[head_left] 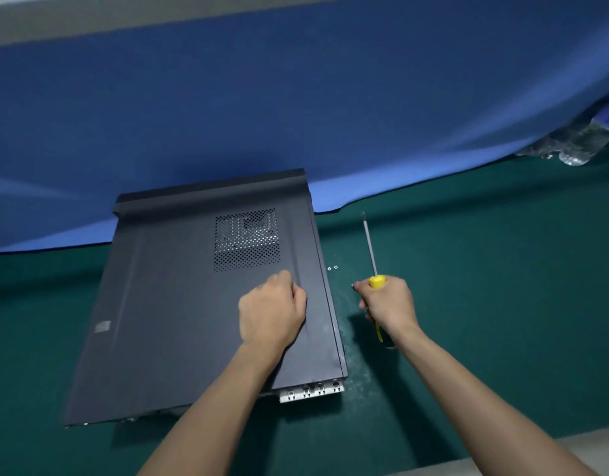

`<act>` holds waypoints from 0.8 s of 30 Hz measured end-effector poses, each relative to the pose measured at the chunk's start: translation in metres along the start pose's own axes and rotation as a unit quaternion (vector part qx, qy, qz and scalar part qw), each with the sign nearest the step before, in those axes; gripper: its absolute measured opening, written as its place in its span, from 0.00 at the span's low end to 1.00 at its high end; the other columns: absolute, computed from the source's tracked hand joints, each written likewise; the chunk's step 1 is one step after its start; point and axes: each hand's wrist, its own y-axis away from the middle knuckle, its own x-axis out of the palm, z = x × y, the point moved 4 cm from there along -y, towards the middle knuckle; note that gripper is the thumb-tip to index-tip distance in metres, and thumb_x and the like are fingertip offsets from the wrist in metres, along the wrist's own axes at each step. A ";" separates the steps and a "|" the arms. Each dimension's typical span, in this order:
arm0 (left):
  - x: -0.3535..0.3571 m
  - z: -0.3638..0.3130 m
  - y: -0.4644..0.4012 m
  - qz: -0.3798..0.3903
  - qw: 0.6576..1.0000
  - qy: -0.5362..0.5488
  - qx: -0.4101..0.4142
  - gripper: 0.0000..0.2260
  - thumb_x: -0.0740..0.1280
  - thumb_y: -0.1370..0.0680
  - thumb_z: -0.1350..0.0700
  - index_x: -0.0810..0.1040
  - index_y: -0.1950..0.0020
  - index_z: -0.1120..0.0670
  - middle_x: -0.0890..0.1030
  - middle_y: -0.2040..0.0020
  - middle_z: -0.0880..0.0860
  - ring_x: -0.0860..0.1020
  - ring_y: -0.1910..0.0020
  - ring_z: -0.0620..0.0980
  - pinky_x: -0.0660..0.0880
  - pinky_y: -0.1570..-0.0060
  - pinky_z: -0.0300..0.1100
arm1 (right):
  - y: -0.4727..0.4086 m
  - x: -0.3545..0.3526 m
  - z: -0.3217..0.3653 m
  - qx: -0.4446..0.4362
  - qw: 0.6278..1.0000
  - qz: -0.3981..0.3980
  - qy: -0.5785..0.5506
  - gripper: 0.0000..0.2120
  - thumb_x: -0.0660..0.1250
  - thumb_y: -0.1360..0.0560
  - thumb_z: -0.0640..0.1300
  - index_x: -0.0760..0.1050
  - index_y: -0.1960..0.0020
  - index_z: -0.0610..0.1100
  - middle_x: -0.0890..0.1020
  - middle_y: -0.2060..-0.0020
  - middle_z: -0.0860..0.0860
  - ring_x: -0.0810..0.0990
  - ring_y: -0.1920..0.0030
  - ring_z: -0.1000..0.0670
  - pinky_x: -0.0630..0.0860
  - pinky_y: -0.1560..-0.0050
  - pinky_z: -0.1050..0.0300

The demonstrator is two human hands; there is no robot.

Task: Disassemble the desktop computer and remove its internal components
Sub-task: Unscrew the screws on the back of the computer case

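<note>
A dark grey desktop computer case [179, 304] lies flat on the green table, its side panel facing up with a perforated vent [247, 240] near the far right. My left hand [272, 310] rests on the panel near its right edge, fingers curled against a ridge in the metal. My right hand [387, 300] grips the yellow handle of a screwdriver [371, 249] just right of the case, its metal shaft pointing away from me. Two small screws [332, 268] lie on the table between the case and the shaft.
A green mat [485, 286] covers the table. A blue cloth [296, 115] hangs behind the case. Crumpled clear plastic [577, 142] sits at the far right. A pale table edge [588, 444] shows at the lower right. White dust specks lie beside the case.
</note>
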 end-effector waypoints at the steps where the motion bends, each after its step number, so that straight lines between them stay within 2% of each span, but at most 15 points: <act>1: 0.000 0.000 -0.001 -0.001 1.000 -0.002 -0.001 0.12 0.63 0.26 0.56 0.63 0.67 0.54 0.66 0.73 0.49 0.64 0.76 0.50 0.55 0.74 0.39 | -0.011 0.008 -0.001 0.007 1.000 0.004 0.014 0.12 0.69 0.27 0.45 0.77 0.69 0.46 0.78 0.77 0.51 0.74 0.76 0.50 0.75 0.62 0.55; 4: -0.001 -0.001 -0.002 -0.006 1.000 0.004 -0.001 0.15 0.67 0.29 0.58 0.62 0.69 0.54 0.64 0.74 0.48 0.62 0.78 0.50 0.52 0.75 0.36 | -0.041 0.033 -0.006 0.025 0.998 0.013 0.059 0.10 0.69 0.27 0.47 0.79 0.64 0.44 0.79 0.76 0.52 0.77 0.71 0.49 0.75 0.62 0.56; 8: 0.000 -0.003 -0.002 -0.014 1.000 0.013 0.011 0.19 0.72 0.34 0.61 0.60 0.70 0.53 0.64 0.76 0.48 0.59 0.79 0.50 0.52 0.76 0.33 | -0.073 0.056 -0.013 0.037 0.993 0.015 0.112 0.11 0.67 0.27 0.48 0.76 0.66 0.44 0.81 0.70 0.48 0.79 0.67 0.46 0.71 0.65 0.58; 11: 0.001 -0.002 -0.003 -0.022 0.999 0.016 0.020 0.18 0.71 0.34 0.60 0.60 0.69 0.52 0.62 0.76 0.47 0.58 0.79 0.49 0.50 0.76 0.32 | -0.090 0.066 -0.018 0.046 0.986 0.012 0.161 0.12 0.67 0.26 0.50 0.79 0.59 0.41 0.84 0.62 0.45 0.81 0.60 0.43 0.74 0.61 0.56; 15: 0.002 0.000 -0.004 -0.029 0.999 0.020 0.024 0.15 0.68 0.34 0.59 0.61 0.70 0.52 0.62 0.75 0.46 0.58 0.79 0.48 0.48 0.76 0.31 | -0.103 0.075 -0.024 0.049 0.977 0.006 0.207 0.16 0.68 0.26 0.53 0.80 0.54 0.39 0.83 0.57 0.43 0.81 0.55 0.42 0.73 0.59 0.56; 18: 0.002 0.002 -0.004 -0.032 0.999 0.018 0.018 0.12 0.68 0.34 0.58 0.65 0.71 0.53 0.66 0.77 0.48 0.58 0.79 0.47 0.49 0.75 0.30 | -0.104 0.077 -0.025 0.044 0.978 0.004 0.206 0.16 0.68 0.27 0.54 0.79 0.56 0.40 0.83 0.59 0.44 0.80 0.58 0.42 0.72 0.61 0.57; 20: 0.002 0.001 -0.004 -0.026 0.999 0.016 0.017 0.14 0.69 0.34 0.59 0.64 0.71 0.53 0.67 0.77 0.49 0.59 0.79 0.47 0.50 0.76 0.32 | -0.102 0.075 -0.028 0.045 0.985 0.012 0.164 0.15 0.68 0.27 0.52 0.77 0.62 0.40 0.82 0.64 0.44 0.80 0.60 0.42 0.74 0.60 0.55; 22: 0.002 0.000 -0.004 -0.019 1.000 0.017 0.018 0.17 0.72 0.35 0.60 0.62 0.71 0.52 0.66 0.77 0.49 0.59 0.79 0.48 0.53 0.77 0.33 | -0.096 0.066 -0.029 0.046 0.992 0.012 0.116 0.14 0.67 0.27 0.47 0.71 0.68 0.43 0.78 0.70 0.45 0.76 0.64 0.42 0.72 0.62 0.54; 24: 0.000 -0.001 -0.003 -0.018 0.999 0.022 0.017 0.19 0.72 0.35 0.61 0.61 0.70 0.52 0.64 0.77 0.48 0.59 0.79 0.49 0.51 0.76 0.32 | -0.084 0.055 -0.025 0.046 0.996 0.026 0.072 0.10 0.65 0.28 0.42 0.69 0.67 0.43 0.75 0.70 0.46 0.73 0.66 0.44 0.71 0.63 0.54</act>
